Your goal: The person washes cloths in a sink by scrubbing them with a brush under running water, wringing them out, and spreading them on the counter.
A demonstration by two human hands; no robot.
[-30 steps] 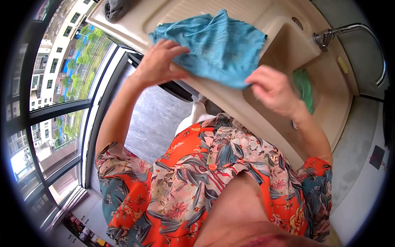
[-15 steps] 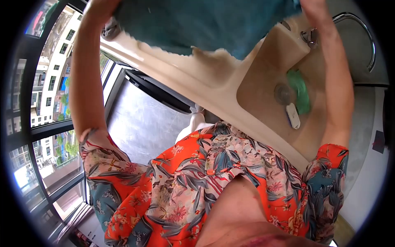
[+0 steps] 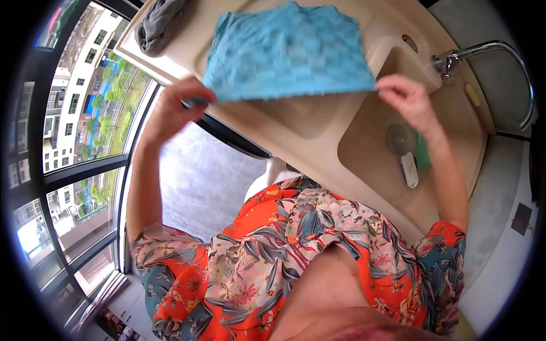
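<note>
Bright daylight enters by the windows (image 3: 85,173), fisheye edges bow into black, and the cloth (image 3: 290,57) blurs.

no text, label, brand, number or sign can be read anywhere in view.

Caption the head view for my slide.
Left hand and right hand hold a blue cloth by its near corners at a sink.

"What other things are there?"
"From my remote place I see a crumpled grey cloth (image 3: 156,29), a chrome tap (image 3: 448,61), and a white object (image 3: 410,170) near the drain (image 3: 397,139) and something green (image 3: 422,153)."
</note>
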